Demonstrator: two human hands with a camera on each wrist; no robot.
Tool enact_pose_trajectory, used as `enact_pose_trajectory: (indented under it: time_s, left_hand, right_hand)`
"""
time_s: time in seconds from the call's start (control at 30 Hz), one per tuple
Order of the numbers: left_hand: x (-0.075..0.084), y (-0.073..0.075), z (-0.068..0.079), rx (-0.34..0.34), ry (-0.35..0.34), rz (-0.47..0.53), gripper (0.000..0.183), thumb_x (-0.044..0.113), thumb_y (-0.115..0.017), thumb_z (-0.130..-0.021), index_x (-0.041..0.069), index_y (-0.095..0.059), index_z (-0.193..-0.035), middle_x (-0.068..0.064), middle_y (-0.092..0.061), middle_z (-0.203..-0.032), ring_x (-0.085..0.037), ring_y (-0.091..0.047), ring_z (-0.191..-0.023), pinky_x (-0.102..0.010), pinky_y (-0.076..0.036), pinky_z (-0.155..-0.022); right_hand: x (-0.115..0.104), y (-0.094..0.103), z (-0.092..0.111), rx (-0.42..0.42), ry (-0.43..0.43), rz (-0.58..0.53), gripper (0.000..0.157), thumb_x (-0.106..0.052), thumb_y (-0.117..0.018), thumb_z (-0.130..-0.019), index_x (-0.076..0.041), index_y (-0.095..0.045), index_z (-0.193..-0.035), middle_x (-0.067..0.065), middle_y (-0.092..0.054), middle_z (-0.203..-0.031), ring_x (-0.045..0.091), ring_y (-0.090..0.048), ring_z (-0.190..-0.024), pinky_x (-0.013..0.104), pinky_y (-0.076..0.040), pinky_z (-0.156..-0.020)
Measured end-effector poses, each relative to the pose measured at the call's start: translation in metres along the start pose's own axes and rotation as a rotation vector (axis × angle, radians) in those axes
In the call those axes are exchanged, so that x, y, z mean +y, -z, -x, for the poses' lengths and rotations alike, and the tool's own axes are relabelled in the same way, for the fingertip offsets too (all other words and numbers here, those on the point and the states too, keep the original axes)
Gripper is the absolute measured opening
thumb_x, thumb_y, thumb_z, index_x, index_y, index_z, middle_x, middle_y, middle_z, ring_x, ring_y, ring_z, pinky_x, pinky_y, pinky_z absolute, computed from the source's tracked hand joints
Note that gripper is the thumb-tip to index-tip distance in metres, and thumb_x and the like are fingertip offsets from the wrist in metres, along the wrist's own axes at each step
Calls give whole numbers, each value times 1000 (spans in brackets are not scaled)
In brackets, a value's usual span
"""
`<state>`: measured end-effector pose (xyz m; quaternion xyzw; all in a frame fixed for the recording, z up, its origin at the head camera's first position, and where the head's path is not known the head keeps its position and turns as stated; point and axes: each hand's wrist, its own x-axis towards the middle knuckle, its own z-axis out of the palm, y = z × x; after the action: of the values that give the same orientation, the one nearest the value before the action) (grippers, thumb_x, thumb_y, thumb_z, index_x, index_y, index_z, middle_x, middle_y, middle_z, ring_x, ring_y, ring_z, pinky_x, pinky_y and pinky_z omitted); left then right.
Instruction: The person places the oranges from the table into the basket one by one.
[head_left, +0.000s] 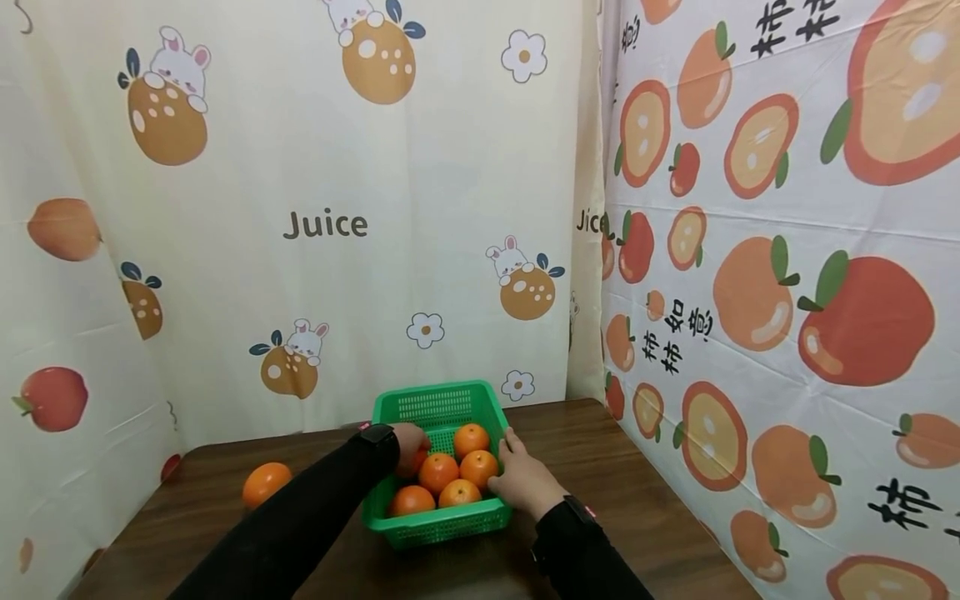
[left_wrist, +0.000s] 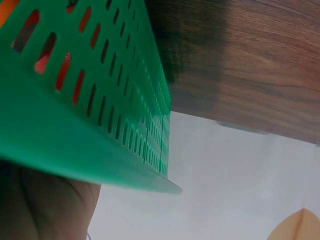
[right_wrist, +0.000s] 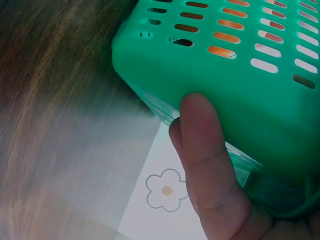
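A green plastic basket (head_left: 442,533) with slotted walls stands on the table and holds several oranges (head_left: 438,472). My left hand (head_left: 410,450) reaches over its left rim, fingers bent down around an orange inside, mostly hidden by the hand. In the left wrist view the palm (left_wrist: 45,210) shows beside the basket's rim (left_wrist: 100,165). At the right side, my right hand (head_left: 527,481) grips the basket wall, thumb over the rim and fingers along the outside. The right wrist view shows those fingers (right_wrist: 205,145) against the outer wall (right_wrist: 260,105).
One loose orange (head_left: 266,483) lies on the brown wooden table (head_left: 637,508), left of the basket beside my left forearm. A pale printed curtain (head_left: 450,275) hangs behind the table, and a fruit-patterned one (head_left: 675,350) along the right.
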<state>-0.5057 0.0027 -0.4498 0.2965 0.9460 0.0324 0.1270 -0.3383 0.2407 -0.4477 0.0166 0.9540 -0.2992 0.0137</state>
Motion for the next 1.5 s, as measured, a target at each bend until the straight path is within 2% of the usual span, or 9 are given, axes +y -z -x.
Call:
enact_pose_trajectory:
  time_s: [0.1,0.27,0.43,0.6,0.8,1.03,1.13,1.3,1.5]
  left_hand:
    - [0,2,0,28,-43,-83,51,13,-84,-88,26,-74,-137,3,-75,-126,-14,-66,-110,-38,-55,-103]
    - [1,4,3,24,-61,-121,49,19,-80,-93,25,-71,-140,-1,-75,-132,-20,-69,-121,-43,-55,-107]
    - [2,2,3,13,-64,-138,46,22,-78,-95,27,-71,-140,-2,-77,-123,-17,-69,-107,-40,-56,-101]
    - [1,3,2,9,-51,-104,49,21,-80,-93,26,-71,-141,-2,-76,-127,-17,-69,-111,-42,-56,-103]
    - [4,7,5,0,-14,-94,49,21,-81,-92,23,-69,-140,-3,-75,-119,-16,-64,-98,-40,-56,-96]
    - [1,6,0,-11,9,-70,56,20,-82,-90,26,-67,-144,-3,-74,-124,-15,-62,-97,-40,-55,-97]
    - [2,7,0,-10,2,-69,56,18,-84,-88,24,-68,-141,-2,-74,-119,-16,-63,-96,-42,-56,-96]
    - [7,12,6,-22,15,-66,58,15,-81,-89,23,-66,-144,-6,-72,-130,-17,-65,-106,-45,-56,-101]
    - [13,22,19,-30,25,-3,62,10,-77,-90,20,-62,-149,-10,-67,-143,-21,-65,-116,-49,-56,-105]
  right_hand:
    - [-1,2,-1,-1,-4,-6,75,-27,-67,-101,-2,-37,-165,7,-12,-181,31,-60,-124,47,-51,-89]
    - [-1,3,-2,-4,-6,1,75,-28,-67,-101,-3,-37,-165,7,-12,-181,31,-59,-125,48,-51,-91]
    - [-1,0,-1,-2,1,-2,76,-29,-68,-101,-2,-37,-164,8,-12,-181,33,-60,-127,50,-52,-96]
    - [-1,2,0,6,10,12,76,-27,-68,-100,-1,-36,-164,9,-13,-181,31,-61,-118,47,-50,-89]
    - [-1,0,-2,9,11,11,76,-28,-68,-100,-1,-37,-164,10,-14,-180,37,-58,-135,56,-50,-107]
    - [0,-2,-1,14,5,9,75,-28,-68,-100,-1,-37,-164,10,-14,-180,36,-58,-136,56,-50,-107]
    - [0,-2,-1,16,6,13,76,-28,-68,-100,-1,-37,-164,10,-14,-180,39,-56,-139,59,-48,-110]
    - [-1,-1,0,15,2,18,76,-28,-69,-100,-1,-37,-164,10,-14,-180,41,-53,-143,60,-46,-114]
    - [-2,-2,0,21,16,30,76,-27,-69,-99,1,-38,-163,12,-16,-180,38,-57,-137,57,-49,-110]
